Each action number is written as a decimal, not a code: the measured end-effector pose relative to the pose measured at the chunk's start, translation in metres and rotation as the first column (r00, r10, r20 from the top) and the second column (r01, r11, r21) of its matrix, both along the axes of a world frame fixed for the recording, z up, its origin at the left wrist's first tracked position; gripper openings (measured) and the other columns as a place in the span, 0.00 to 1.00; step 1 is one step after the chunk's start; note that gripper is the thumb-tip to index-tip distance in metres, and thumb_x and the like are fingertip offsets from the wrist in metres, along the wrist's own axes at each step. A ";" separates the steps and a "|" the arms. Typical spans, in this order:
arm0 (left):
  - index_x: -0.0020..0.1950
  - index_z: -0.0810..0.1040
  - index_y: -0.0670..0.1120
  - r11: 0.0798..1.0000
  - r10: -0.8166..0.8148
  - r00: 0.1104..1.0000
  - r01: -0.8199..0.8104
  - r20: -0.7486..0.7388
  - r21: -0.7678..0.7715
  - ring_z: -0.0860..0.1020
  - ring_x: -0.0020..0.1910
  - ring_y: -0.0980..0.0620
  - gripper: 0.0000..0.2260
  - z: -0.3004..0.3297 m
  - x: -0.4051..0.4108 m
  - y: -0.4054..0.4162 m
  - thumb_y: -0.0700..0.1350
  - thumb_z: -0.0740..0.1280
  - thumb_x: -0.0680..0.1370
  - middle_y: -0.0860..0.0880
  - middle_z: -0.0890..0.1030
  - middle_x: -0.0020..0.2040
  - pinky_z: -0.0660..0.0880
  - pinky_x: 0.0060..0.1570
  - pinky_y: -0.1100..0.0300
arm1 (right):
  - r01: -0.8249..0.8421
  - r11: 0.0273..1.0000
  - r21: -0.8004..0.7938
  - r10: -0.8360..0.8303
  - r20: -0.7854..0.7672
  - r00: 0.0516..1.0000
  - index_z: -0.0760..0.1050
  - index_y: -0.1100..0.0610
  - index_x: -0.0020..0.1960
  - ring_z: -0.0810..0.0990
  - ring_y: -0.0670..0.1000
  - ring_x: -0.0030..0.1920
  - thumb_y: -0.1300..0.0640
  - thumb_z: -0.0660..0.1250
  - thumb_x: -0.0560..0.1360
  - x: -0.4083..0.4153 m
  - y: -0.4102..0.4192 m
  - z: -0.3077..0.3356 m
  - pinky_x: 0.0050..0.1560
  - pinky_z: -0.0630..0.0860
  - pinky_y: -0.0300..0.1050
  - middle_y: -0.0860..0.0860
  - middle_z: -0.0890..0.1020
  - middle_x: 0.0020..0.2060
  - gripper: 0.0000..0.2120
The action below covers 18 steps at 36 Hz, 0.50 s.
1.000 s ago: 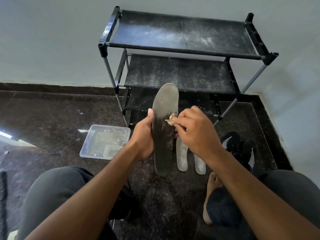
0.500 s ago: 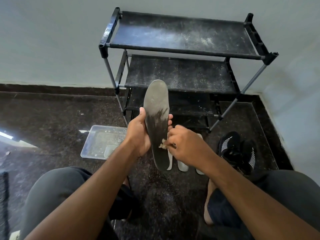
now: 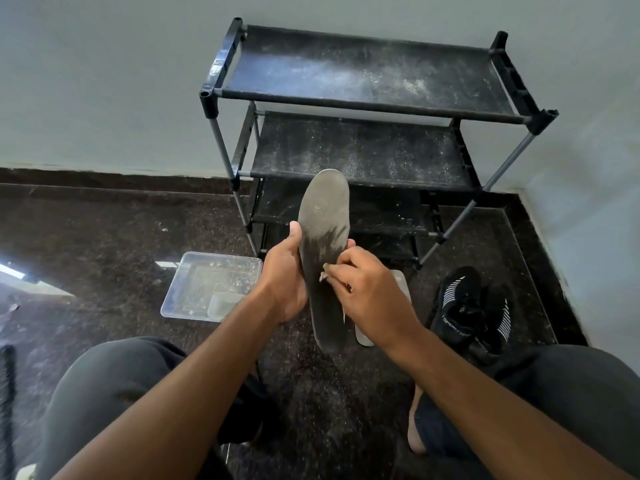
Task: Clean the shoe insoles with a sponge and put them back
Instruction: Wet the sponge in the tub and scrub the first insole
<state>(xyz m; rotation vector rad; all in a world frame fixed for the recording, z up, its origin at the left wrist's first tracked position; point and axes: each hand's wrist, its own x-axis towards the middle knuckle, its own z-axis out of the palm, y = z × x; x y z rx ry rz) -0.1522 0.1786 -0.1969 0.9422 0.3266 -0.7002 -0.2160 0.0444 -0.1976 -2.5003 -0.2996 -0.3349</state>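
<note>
Above the floor, grey insole (image 3: 323, 237) upright, lower half darkened, upper dusty

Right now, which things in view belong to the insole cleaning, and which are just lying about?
Part of the job:
- grey insole, gripped by the left hand
- sponge, pinched in the right hand
- clear plastic tray
- pale insole on the floor
- black sneakers

Just lying about:
- black shoe rack, dusty and holding no shoes
</note>
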 end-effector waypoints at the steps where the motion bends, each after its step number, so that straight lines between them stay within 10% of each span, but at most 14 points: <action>1: 0.68 0.76 0.36 1.000 -0.001 1.000 0.001 0.009 0.004 0.82 0.62 0.40 0.33 0.000 0.001 0.000 0.62 0.49 0.86 0.33 0.82 0.63 0.77 0.64 0.47 | -0.028 0.999 0.023 0.028 -0.024 0.999 0.84 0.64 0.49 0.79 0.52 0.45 0.62 0.70 0.79 -0.001 0.002 0.000 0.56 0.80 0.48 0.54 0.79 0.44 0.06; 6: 0.68 0.77 0.37 1.000 0.019 0.999 -0.020 0.028 0.023 0.82 0.60 0.40 0.33 0.000 0.003 -0.001 0.63 0.48 0.86 0.33 0.81 0.64 0.77 0.64 0.46 | -0.169 0.983 0.075 0.177 -0.108 0.978 0.85 0.61 0.50 0.80 0.49 0.45 0.62 0.71 0.78 -0.005 0.000 0.009 0.56 0.72 0.32 0.51 0.81 0.45 0.05; 13: 0.66 0.80 0.37 0.999 -0.035 0.998 0.034 0.046 0.033 0.84 0.56 0.40 0.30 0.001 -0.005 -0.008 0.61 0.51 0.87 0.36 0.83 0.62 0.83 0.57 0.46 | 0.121 0.993 -0.011 -0.119 0.142 0.983 0.82 0.66 0.51 0.79 0.54 0.45 0.69 0.67 0.77 0.016 -0.026 0.016 0.43 0.81 0.52 0.57 0.79 0.44 0.06; 18: 0.67 0.80 0.38 0.998 -0.036 0.998 0.033 0.051 0.061 0.84 0.60 0.44 0.31 -0.003 -0.004 -0.007 0.62 0.51 0.86 0.36 0.83 0.63 0.82 0.56 0.52 | -0.091 0.982 -0.163 0.100 0.052 0.994 0.83 0.65 0.51 0.78 0.55 0.49 0.66 0.69 0.78 0.003 -0.006 0.003 0.53 0.80 0.54 0.56 0.81 0.44 0.05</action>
